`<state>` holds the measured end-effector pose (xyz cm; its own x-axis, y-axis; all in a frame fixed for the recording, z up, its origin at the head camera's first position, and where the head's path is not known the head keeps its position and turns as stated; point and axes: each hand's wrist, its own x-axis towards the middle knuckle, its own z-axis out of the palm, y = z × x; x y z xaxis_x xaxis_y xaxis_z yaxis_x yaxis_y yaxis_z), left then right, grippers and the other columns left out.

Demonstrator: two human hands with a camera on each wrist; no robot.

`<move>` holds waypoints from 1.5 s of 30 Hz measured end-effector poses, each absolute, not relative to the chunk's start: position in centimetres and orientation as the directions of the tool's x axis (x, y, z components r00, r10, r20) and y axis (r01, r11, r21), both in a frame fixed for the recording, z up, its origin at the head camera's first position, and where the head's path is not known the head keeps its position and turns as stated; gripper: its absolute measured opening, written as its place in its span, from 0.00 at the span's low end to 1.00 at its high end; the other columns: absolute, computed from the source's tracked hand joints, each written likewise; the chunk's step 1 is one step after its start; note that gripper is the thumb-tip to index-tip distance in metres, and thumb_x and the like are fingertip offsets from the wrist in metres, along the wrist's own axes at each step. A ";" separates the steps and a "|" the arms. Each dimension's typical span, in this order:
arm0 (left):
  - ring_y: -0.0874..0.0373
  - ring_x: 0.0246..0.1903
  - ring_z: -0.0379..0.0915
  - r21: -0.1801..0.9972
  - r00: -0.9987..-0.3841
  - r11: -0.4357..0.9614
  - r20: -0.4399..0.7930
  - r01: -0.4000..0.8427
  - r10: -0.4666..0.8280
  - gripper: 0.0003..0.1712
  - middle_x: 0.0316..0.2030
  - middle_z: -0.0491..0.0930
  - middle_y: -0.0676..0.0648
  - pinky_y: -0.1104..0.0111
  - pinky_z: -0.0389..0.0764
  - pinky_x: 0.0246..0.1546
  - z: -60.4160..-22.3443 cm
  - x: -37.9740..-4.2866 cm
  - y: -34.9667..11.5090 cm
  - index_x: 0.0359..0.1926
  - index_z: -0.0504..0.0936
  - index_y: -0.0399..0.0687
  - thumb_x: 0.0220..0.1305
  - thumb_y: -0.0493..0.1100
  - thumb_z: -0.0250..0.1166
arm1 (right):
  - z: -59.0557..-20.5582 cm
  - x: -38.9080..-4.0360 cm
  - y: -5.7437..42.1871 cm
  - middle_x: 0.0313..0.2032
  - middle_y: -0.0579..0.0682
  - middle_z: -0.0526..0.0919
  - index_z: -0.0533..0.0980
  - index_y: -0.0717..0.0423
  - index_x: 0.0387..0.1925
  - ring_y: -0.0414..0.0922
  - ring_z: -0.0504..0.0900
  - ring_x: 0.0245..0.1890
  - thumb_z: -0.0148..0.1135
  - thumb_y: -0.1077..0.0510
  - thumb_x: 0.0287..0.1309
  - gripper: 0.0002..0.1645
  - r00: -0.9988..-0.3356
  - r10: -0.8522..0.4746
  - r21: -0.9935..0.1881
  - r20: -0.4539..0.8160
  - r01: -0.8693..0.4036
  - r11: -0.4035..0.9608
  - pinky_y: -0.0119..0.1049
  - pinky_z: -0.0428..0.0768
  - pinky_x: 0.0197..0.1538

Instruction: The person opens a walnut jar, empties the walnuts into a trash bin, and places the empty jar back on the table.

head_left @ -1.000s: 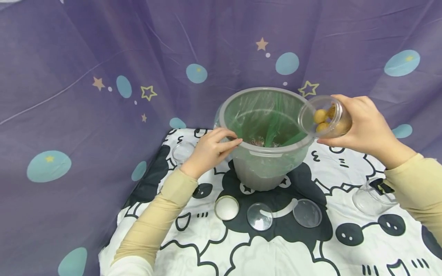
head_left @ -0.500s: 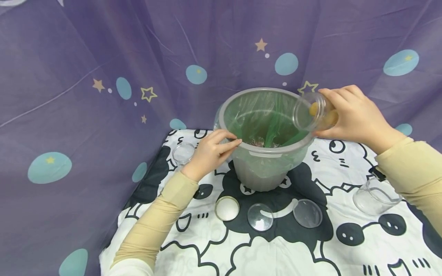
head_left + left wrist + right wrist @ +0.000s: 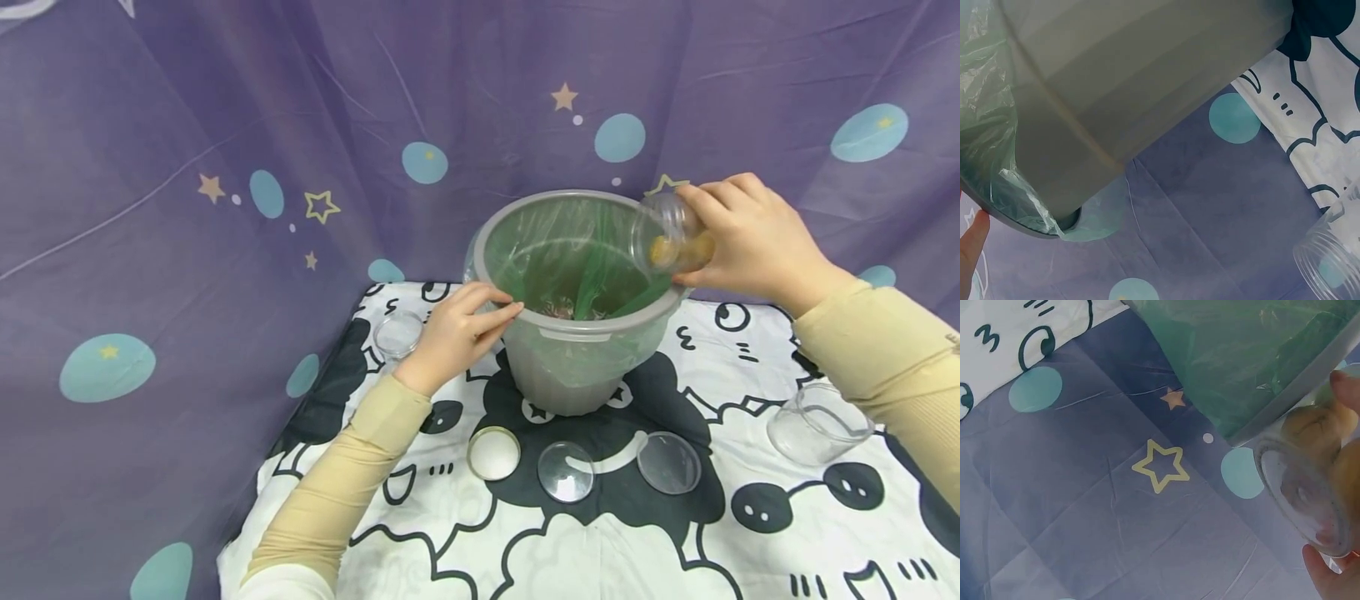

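A grey trash can (image 3: 558, 383) lined with a thin green bag stands in the middle of the head view, crumpled scraps at its bottom. My left hand (image 3: 461, 329) holds the near left of its rim between thumb and fingers; a fingertip (image 3: 979, 228) shows at that rim in the left wrist view. My right hand (image 3: 753, 237) grips a clear plastic jar (image 3: 660, 218), tipped sideways with its mouth over the right rim. Yellow-brown round pieces (image 3: 678, 252) lie inside the jar, and the right wrist view shows them (image 3: 1313, 428) behind the clear wall.
Two clear lids (image 3: 566, 472) and a gold-rimmed white lid (image 3: 493, 453) lie before the can. One clear jar (image 3: 817, 425) lies at right; another clear container (image 3: 398, 333) is left of the can. A purple curtain (image 3: 225, 292) hangs behind the patterned cloth (image 3: 630, 550).
My right hand has moved left and slightly up, tipping the jar further over the can. The round pieces have shifted within the jar. My left hand stays at the rim.
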<state>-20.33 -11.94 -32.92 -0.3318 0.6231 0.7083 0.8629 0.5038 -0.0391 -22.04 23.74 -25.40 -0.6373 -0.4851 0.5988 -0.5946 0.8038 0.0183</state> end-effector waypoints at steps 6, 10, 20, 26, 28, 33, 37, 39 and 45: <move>0.52 0.43 0.76 -0.042 -0.321 0.498 0.718 0.866 0.618 0.14 0.40 0.80 0.45 0.67 0.79 0.45 -33.0 -20.5 -11.9 0.45 0.86 0.44 0.58 0.33 0.66 | -25.9 -22.5 23.3 0.48 0.63 0.75 0.69 0.55 0.58 0.64 0.69 0.47 0.76 0.57 0.18 0.53 -0.609 -0.505 0.058 0.612 -0.602 0.796 0.63 0.70 0.44; 0.52 0.43 0.75 -0.044 -0.317 0.496 0.719 0.867 0.618 0.13 0.40 0.80 0.45 0.67 0.79 0.45 -33.1 -20.6 -11.8 0.45 0.86 0.44 0.58 0.34 0.66 | -26.0 -22.7 23.0 0.49 0.64 0.75 0.70 0.54 0.57 0.64 0.69 0.47 0.75 0.59 0.18 0.51 -0.580 -0.533 0.104 0.616 -0.611 0.785 0.63 0.70 0.44; 0.50 0.45 0.75 -0.029 -0.339 0.514 0.721 0.857 0.605 0.13 0.40 0.80 0.45 0.65 0.79 0.48 -33.1 -20.2 -11.9 0.45 0.86 0.45 0.58 0.34 0.66 | -25.5 -22.9 22.3 0.50 0.69 0.73 0.70 0.54 0.58 0.66 0.69 0.48 0.76 0.62 0.18 0.52 -0.540 -0.603 0.202 0.586 -0.624 0.755 0.63 0.70 0.49; 0.50 0.45 0.75 -0.019 -0.337 0.506 0.724 0.862 0.601 0.13 0.40 0.80 0.44 0.65 0.78 0.49 -33.1 -20.0 -12.0 0.45 0.86 0.45 0.58 0.34 0.66 | -25.3 -22.5 21.9 0.52 0.70 0.72 0.69 0.51 0.58 0.67 0.69 0.50 0.76 0.63 0.19 0.52 -0.559 -0.613 0.211 0.559 -0.619 0.757 0.63 0.69 0.50; 0.50 0.45 0.75 -0.016 -0.337 0.503 0.724 0.864 0.601 0.13 0.41 0.80 0.44 0.65 0.78 0.49 -33.0 -20.0 -12.0 0.45 0.86 0.45 0.58 0.34 0.66 | -25.3 -22.4 21.8 0.53 0.70 0.72 0.69 0.51 0.57 0.67 0.69 0.50 0.77 0.63 0.17 0.53 -0.558 -0.616 0.213 0.556 -0.620 0.755 0.63 0.69 0.51; 0.50 0.45 0.74 -0.008 -0.346 0.504 0.718 0.864 0.604 0.13 0.41 0.80 0.44 0.65 0.78 0.49 -33.1 -20.0 -12.1 0.46 0.86 0.44 0.59 0.34 0.66 | -25.2 -22.5 21.6 0.52 0.70 0.72 0.69 0.51 0.57 0.67 0.69 0.49 0.78 0.64 0.14 0.54 -0.508 -0.654 0.264 0.560 -0.639 0.722 0.62 0.69 0.53; 0.49 0.46 0.74 -0.006 -0.352 0.508 0.712 0.861 0.607 0.14 0.41 0.80 0.44 0.65 0.78 0.49 -33.1 -20.0 -12.1 0.46 0.86 0.44 0.58 0.34 0.66 | -25.3 -22.8 21.5 0.51 0.70 0.72 0.70 0.52 0.56 0.67 0.70 0.49 0.79 0.65 0.16 0.53 -0.462 -0.686 0.308 0.562 -0.653 0.692 0.61 0.70 0.53; 0.49 0.46 0.74 -0.006 -0.354 0.510 0.711 0.860 0.607 0.14 0.42 0.80 0.44 0.65 0.77 0.49 -33.1 -19.9 -12.0 0.46 0.85 0.44 0.59 0.34 0.66 | -25.3 -22.8 21.5 0.51 0.70 0.72 0.70 0.52 0.57 0.67 0.70 0.49 0.79 0.65 0.17 0.53 -0.457 -0.690 0.311 0.562 -0.656 0.688 0.61 0.70 0.54; 0.49 0.46 0.74 -0.005 -0.355 0.511 0.713 0.860 0.605 0.14 0.42 0.80 0.43 0.65 0.77 0.50 -33.2 -20.0 -12.0 0.46 0.85 0.44 0.59 0.33 0.66 | -25.3 -22.8 21.6 0.53 0.70 0.71 0.69 0.52 0.59 0.67 0.68 0.51 0.81 0.64 0.15 0.57 -0.502 -0.681 0.297 0.533 -0.642 0.706 0.61 0.69 0.56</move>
<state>-20.02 -11.98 -33.16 -0.3551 0.6046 0.7130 0.8597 0.5107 -0.0048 -22.76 21.56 -25.32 -0.5025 -0.6809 0.5328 -0.6424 0.7065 0.2971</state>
